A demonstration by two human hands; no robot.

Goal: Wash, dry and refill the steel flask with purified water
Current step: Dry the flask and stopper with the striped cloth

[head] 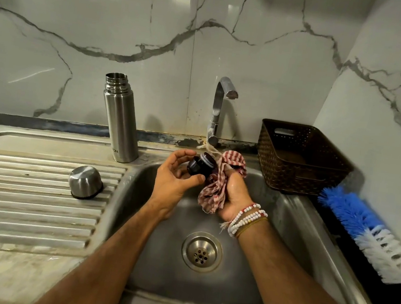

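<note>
The steel flask (120,119) stands upright and uncapped at the back of the draining board. Its steel cup lid (85,182) lies upside down on the ribbed board, to the left of the basin. Over the sink (293,229), my left hand (173,179) pinches the dark inner stopper (199,166) between thumb and fingers. My right hand (234,196) grips a red-and-white checked cloth (214,191), which is pressed against the stopper's end. The tap (218,108) rises just behind my hands; no water stream shows.
A brown plastic basket (299,159) stands at the back right of the sink. A blue-and-white bottle brush (371,233) lies along the right counter by the wall. The drain (201,251) sits in the basin's middle. Marble wall behind and to the right.
</note>
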